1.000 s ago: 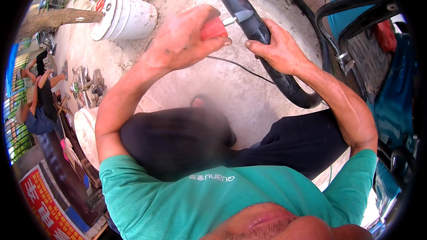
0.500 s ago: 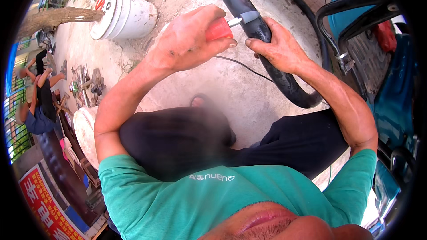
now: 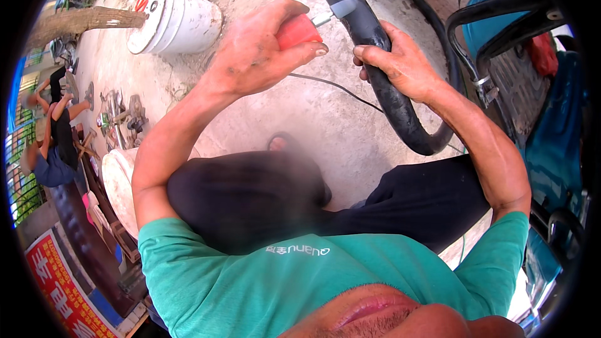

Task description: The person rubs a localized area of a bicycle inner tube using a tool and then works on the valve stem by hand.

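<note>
My left hand (image 3: 256,50) is wrapped round a red tool (image 3: 297,32) with a thin pale metal shaft. The shaft points at a scuffed grey area (image 3: 344,7) on a black inner tube (image 3: 400,112); whether its tip touches is too small to tell. My right hand (image 3: 400,62) grips the tube just below that area, thumb on top and fingers curled underneath. The tube bends in a loop to the right of my hand and runs back up. A thin dark cord (image 3: 338,87) lies below my left hand; where it starts is hidden.
A white bucket (image 3: 188,20) stands at the upper left beside a wooden post (image 3: 87,25). Several metal parts (image 3: 122,116) lie on the ground at left. A teal vehicle with black tubular bars (image 3: 494,19) is close on my right. Two people sit at far left.
My left hand and the red tool have shifted slightly left and down. The tube and my right hand have moved a little to the right.
</note>
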`<move>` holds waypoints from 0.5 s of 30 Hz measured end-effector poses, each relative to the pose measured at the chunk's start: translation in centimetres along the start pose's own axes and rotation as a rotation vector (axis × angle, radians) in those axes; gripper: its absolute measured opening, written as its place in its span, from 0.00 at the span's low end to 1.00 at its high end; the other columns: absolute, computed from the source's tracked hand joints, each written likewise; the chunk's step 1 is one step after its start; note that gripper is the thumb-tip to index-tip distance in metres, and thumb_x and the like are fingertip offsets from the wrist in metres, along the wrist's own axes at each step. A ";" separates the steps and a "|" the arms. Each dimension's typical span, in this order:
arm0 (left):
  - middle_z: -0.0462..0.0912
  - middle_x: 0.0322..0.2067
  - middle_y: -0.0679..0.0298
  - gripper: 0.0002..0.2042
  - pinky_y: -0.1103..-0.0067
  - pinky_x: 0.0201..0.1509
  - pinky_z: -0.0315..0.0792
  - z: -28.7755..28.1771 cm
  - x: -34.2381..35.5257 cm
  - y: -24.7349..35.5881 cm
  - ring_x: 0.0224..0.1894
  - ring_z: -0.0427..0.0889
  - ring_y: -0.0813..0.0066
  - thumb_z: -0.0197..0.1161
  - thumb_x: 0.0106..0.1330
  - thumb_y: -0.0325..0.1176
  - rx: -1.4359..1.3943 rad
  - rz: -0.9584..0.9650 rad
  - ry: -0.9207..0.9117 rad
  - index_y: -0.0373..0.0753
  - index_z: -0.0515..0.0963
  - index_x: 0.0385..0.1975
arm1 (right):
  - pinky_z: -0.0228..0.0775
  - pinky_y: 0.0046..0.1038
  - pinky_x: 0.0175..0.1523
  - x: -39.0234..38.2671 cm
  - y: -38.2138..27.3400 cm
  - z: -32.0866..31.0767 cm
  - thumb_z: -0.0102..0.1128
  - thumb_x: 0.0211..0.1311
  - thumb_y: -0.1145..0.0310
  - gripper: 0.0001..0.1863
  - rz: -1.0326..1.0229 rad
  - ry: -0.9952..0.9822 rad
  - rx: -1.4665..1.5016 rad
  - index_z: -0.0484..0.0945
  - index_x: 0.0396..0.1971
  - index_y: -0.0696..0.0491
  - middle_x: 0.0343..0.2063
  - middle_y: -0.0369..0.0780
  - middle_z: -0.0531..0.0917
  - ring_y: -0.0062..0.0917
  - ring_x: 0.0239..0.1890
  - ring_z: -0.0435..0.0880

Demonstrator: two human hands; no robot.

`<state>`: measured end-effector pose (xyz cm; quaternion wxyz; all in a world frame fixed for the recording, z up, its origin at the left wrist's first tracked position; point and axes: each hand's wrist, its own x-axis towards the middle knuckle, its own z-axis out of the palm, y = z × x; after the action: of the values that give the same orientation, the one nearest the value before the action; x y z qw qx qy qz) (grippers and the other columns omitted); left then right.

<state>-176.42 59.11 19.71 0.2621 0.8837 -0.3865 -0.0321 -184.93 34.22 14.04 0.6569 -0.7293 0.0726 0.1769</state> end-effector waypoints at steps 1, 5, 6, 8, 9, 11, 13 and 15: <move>0.89 0.39 0.54 0.25 0.72 0.47 0.81 0.1 -0.1 -0.1 0.39 0.88 0.64 0.79 0.60 0.39 -0.005 0.005 0.006 0.35 0.77 0.53 | 0.77 0.30 0.44 -0.1 -0.2 -0.1 0.67 0.63 0.55 0.29 -0.002 -0.007 0.033 0.74 0.57 0.58 0.36 0.39 0.85 0.21 0.34 0.85; 0.88 0.41 0.54 0.26 0.71 0.47 0.81 0.2 0.1 -0.5 0.41 0.88 0.64 0.79 0.60 0.40 -0.016 0.017 0.018 0.35 0.78 0.53 | 0.77 0.29 0.44 0.0 -0.1 -0.2 0.66 0.64 0.56 0.27 -0.016 -0.030 0.144 0.74 0.55 0.58 0.36 0.38 0.84 0.22 0.34 0.85; 0.88 0.41 0.54 0.26 0.71 0.48 0.81 0.2 0.1 -0.6 0.41 0.88 0.64 0.79 0.60 0.40 -0.019 0.019 0.020 0.35 0.78 0.53 | 0.77 0.29 0.44 0.0 -0.1 -0.3 0.66 0.64 0.56 0.26 -0.020 -0.033 0.165 0.74 0.55 0.58 0.36 0.38 0.84 0.22 0.34 0.84; 0.88 0.41 0.54 0.26 0.70 0.48 0.81 0.4 0.1 -0.6 0.41 0.88 0.62 0.79 0.60 0.41 -0.026 0.043 0.033 0.35 0.78 0.53 | 0.77 0.28 0.44 0.0 -0.2 -0.3 0.65 0.65 0.56 0.26 -0.038 -0.048 0.158 0.74 0.54 0.58 0.36 0.39 0.84 0.22 0.34 0.84; 0.88 0.41 0.54 0.26 0.70 0.48 0.81 0.5 0.1 -0.5 0.41 0.88 0.61 0.79 0.59 0.41 -0.030 0.055 0.041 0.36 0.78 0.53 | 0.77 0.28 0.44 -0.1 -0.3 -0.3 0.65 0.65 0.56 0.26 -0.046 -0.056 0.154 0.74 0.54 0.59 0.36 0.39 0.84 0.22 0.34 0.84; 0.87 0.41 0.54 0.27 0.70 0.48 0.81 0.9 0.0 -0.3 0.41 0.88 0.59 0.80 0.59 0.42 -0.044 0.107 0.038 0.36 0.79 0.53 | 0.77 0.28 0.43 -0.1 -0.3 -0.3 0.64 0.65 0.57 0.25 -0.035 -0.052 0.165 0.73 0.54 0.59 0.37 0.40 0.84 0.22 0.34 0.84; 0.87 0.41 0.54 0.27 0.69 0.48 0.81 1.0 -0.2 -0.3 0.41 0.87 0.57 0.80 0.58 0.43 -0.048 0.130 0.035 0.36 0.79 0.54 | 0.78 0.28 0.43 -0.1 -0.3 -0.3 0.64 0.65 0.57 0.25 -0.025 -0.055 0.172 0.73 0.54 0.59 0.37 0.40 0.83 0.22 0.35 0.84; 0.86 0.41 0.54 0.29 0.69 0.48 0.81 1.1 -0.2 -0.4 0.42 0.87 0.56 0.81 0.57 0.44 -0.045 0.125 0.034 0.37 0.79 0.54 | 0.78 0.29 0.43 -0.1 -0.4 -0.3 0.64 0.65 0.57 0.25 -0.018 -0.063 0.174 0.73 0.53 0.60 0.38 0.40 0.83 0.22 0.35 0.84</move>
<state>-176.53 59.00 18.54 0.2899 0.8521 -0.4357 -0.0092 -184.82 33.91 14.45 0.7214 -0.6641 0.0603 0.1871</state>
